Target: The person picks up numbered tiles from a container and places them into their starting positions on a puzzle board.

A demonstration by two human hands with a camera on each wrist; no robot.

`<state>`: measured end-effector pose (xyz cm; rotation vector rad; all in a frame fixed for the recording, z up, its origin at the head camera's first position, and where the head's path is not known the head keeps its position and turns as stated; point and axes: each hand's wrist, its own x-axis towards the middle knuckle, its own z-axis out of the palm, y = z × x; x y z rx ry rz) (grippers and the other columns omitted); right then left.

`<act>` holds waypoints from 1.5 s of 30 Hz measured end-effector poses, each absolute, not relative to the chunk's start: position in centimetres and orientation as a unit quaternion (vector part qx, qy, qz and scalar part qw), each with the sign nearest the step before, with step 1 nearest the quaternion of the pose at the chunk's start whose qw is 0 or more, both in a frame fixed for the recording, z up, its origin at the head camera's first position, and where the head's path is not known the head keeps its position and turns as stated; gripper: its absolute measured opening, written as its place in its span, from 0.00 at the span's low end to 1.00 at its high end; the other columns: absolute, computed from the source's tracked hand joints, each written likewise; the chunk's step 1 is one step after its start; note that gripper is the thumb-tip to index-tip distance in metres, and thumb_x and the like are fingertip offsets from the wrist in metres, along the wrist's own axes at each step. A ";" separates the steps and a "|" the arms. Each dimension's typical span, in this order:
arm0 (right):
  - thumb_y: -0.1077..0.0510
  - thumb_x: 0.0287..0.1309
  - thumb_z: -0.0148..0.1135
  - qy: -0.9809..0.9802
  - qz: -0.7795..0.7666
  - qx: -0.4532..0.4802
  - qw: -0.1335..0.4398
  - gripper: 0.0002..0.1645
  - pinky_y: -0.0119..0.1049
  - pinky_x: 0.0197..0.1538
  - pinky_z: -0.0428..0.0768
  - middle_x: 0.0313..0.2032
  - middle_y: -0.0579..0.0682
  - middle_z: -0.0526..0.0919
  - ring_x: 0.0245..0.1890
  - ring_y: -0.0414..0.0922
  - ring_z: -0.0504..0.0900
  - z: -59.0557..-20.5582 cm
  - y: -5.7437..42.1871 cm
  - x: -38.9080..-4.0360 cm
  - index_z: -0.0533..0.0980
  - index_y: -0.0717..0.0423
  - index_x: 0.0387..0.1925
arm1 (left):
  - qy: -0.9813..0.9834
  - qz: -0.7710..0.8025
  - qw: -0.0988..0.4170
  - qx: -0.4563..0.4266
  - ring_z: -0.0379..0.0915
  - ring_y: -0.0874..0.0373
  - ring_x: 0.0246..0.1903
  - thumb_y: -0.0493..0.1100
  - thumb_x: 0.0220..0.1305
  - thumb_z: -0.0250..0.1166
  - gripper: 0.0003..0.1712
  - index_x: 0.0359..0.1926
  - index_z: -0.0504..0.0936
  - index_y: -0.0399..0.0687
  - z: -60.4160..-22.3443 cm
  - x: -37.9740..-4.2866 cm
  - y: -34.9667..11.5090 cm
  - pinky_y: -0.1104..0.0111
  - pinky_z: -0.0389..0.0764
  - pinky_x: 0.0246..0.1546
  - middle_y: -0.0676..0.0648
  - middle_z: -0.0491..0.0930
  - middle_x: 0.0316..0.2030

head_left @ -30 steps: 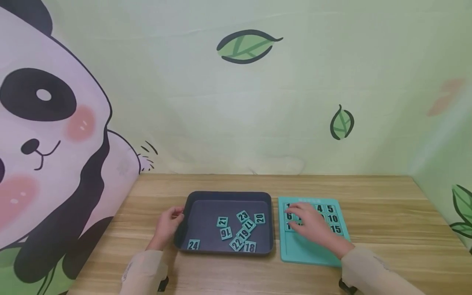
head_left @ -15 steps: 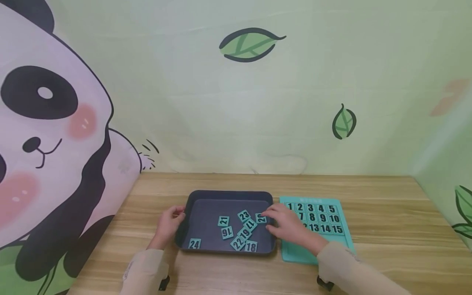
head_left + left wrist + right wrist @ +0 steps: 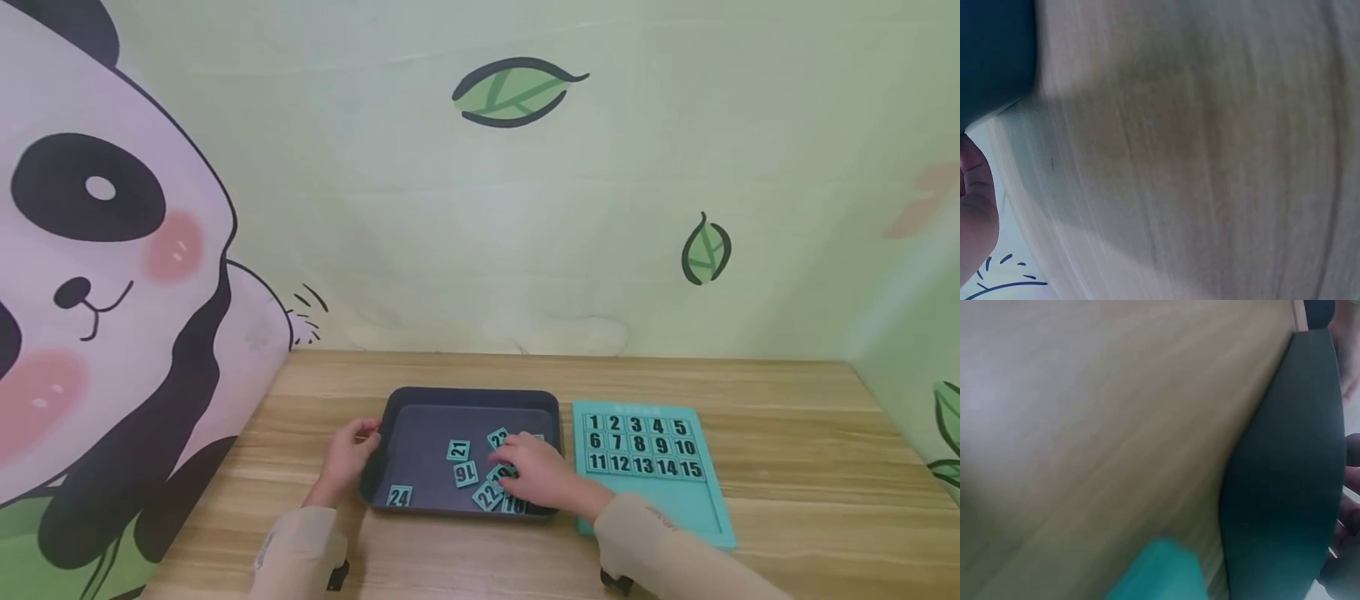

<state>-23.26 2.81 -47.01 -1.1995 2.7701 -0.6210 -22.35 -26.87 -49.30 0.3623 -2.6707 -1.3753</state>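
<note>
- Tiles (image 3: 466,474) seem due for pickup; your right hand (image 3: 542,473) is over some, fingers parted.
- Your left hand (image 3: 345,460) touches the tray (image 3: 423,442), grip unclear.
- Next likely calls for pinching one.

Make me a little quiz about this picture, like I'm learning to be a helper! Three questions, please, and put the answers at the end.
1. Which tile lies by itself near the bottom left corner of the dark tray, seen from the head camera?
A) tile 21
B) tile 24
C) tile 23

2. Fill in the gap: the biggest number showing on the teal board is ___.

3. True or false: the right hand is over the teal board.

Key:
1. B
2. 15
3. False; the right hand is over the dark tray.
</note>
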 end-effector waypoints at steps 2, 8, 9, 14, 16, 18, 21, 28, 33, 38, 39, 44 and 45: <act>0.54 0.48 0.60 0.898 -0.196 -0.392 0.033 0.16 0.37 0.45 0.74 0.40 0.46 0.78 0.42 0.42 0.74 -47.2 2.2 -23.2 0.77 0.51 0.42 | -0.881 -0.455 0.056 0.120 0.72 0.47 0.42 0.34 0.58 0.54 0.15 0.47 0.74 0.33 -49.3 -22.4 -26.8 0.59 0.76 0.42 0.36 0.77 0.39; 0.54 0.48 0.59 0.905 -0.171 -0.389 0.027 0.17 0.38 0.46 0.74 0.40 0.46 0.78 0.43 0.43 0.74 -47.9 0.4 -23.0 0.78 0.51 0.42 | -0.879 -0.459 0.054 0.119 0.72 0.48 0.41 0.34 0.58 0.54 0.15 0.47 0.74 0.33 -49.3 -22.5 -26.8 0.60 0.76 0.41 0.37 0.77 0.39; 0.54 0.48 0.59 0.906 -0.165 -0.389 0.026 0.17 0.38 0.46 0.74 0.39 0.45 0.78 0.43 0.43 0.74 -48.0 0.2 -23.0 0.78 0.50 0.42 | -0.879 -0.459 0.055 0.118 0.72 0.48 0.41 0.33 0.57 0.54 0.15 0.46 0.74 0.33 -49.3 -22.5 -26.8 0.61 0.76 0.41 0.37 0.77 0.39; 0.52 0.50 0.57 0.906 -0.143 -0.399 0.022 0.16 0.41 0.45 0.74 0.42 0.45 0.79 0.43 0.44 0.74 -48.4 -0.9 -22.9 0.78 0.49 0.43 | -0.882 -0.454 0.060 0.116 0.73 0.47 0.40 0.33 0.56 0.55 0.15 0.45 0.74 0.31 -49.3 -22.5 -26.6 0.60 0.76 0.40 0.36 0.77 0.38; 0.53 0.51 0.55 0.902 -0.148 -0.404 0.026 0.16 0.41 0.45 0.73 0.43 0.44 0.80 0.43 0.44 0.74 -48.5 -1.3 -22.8 0.78 0.48 0.43 | -0.881 -0.454 0.058 0.117 0.73 0.47 0.40 0.34 0.56 0.55 0.15 0.46 0.75 0.32 -49.3 -22.5 -26.6 0.61 0.77 0.40 0.37 0.77 0.38; 0.54 0.52 0.54 0.897 -0.159 -0.411 0.031 0.15 0.40 0.47 0.72 0.44 0.43 0.80 0.44 0.43 0.74 -48.6 -1.7 -22.8 0.77 0.48 0.43 | -0.882 -0.454 0.057 0.116 0.73 0.47 0.40 0.34 0.57 0.55 0.15 0.46 0.74 0.32 -49.3 -22.6 -26.6 0.61 0.77 0.40 0.36 0.77 0.38; 0.56 0.53 0.54 0.884 -0.179 -0.429 0.040 0.15 0.40 0.50 0.71 0.44 0.42 0.80 0.47 0.43 0.74 -48.7 -2.1 -22.7 0.77 0.48 0.43 | -0.882 -0.453 0.057 0.116 0.73 0.47 0.40 0.34 0.57 0.55 0.15 0.45 0.74 0.32 -49.2 -22.6 -26.5 0.61 0.77 0.39 0.37 0.77 0.38; 0.52 0.49 0.59 0.892 -0.169 -0.419 0.033 0.17 0.40 0.52 0.71 0.45 0.43 0.79 0.47 0.43 0.73 -48.8 -2.2 -22.5 0.77 0.46 0.44 | -0.883 -0.451 0.056 0.116 0.73 0.47 0.40 0.33 0.56 0.55 0.14 0.45 0.75 0.32 -49.4 -22.6 -26.5 0.61 0.77 0.40 0.37 0.77 0.38; 0.48 0.47 0.61 0.908 -0.154 -0.387 0.044 0.19 0.39 0.48 0.71 0.43 0.44 0.78 0.43 0.41 0.72 -48.7 -1.9 -22.5 0.76 0.44 0.45 | -0.883 -0.452 0.058 0.117 0.74 0.47 0.40 0.33 0.56 0.55 0.14 0.44 0.75 0.32 -49.3 -22.5 -26.6 0.61 0.77 0.39 0.36 0.77 0.38; 0.49 0.47 0.62 0.910 -0.147 -0.385 0.051 0.18 0.36 0.44 0.70 0.40 0.42 0.78 0.39 0.39 0.71 -48.6 -1.8 -22.6 0.77 0.45 0.44 | -0.884 -0.449 0.060 0.116 0.74 0.46 0.40 0.32 0.56 0.55 0.14 0.45 0.75 0.31 -49.1 -22.4 -26.7 0.60 0.77 0.40 0.36 0.77 0.39; 0.50 0.47 0.62 0.909 -0.145 -0.387 0.050 0.18 0.35 0.43 0.70 0.40 0.42 0.78 0.38 0.39 0.70 -48.6 -1.8 -22.6 0.77 0.45 0.43 | -0.884 -0.449 0.061 0.116 0.74 0.46 0.40 0.32 0.56 0.55 0.14 0.44 0.75 0.31 -49.1 -22.4 -26.6 0.60 0.77 0.40 0.36 0.77 0.39; 0.50 0.47 0.62 0.905 -0.139 -0.401 0.033 0.18 0.33 0.40 0.69 0.37 0.42 0.77 0.36 0.38 0.70 -48.5 -1.8 -22.6 0.78 0.46 0.43 | -0.882 -0.453 0.061 0.119 0.74 0.46 0.40 0.32 0.56 0.55 0.14 0.44 0.75 0.31 -49.2 -22.4 -26.7 0.60 0.77 0.40 0.35 0.77 0.39; 0.50 0.47 0.61 0.903 -0.141 -0.405 0.026 0.18 0.33 0.40 0.70 0.37 0.42 0.77 0.37 0.38 0.69 -48.5 -1.7 -22.6 0.78 0.47 0.43 | -0.881 -0.454 0.060 0.120 0.74 0.46 0.40 0.32 0.56 0.55 0.14 0.44 0.75 0.31 -49.2 -22.4 -26.7 0.60 0.77 0.40 0.35 0.77 0.39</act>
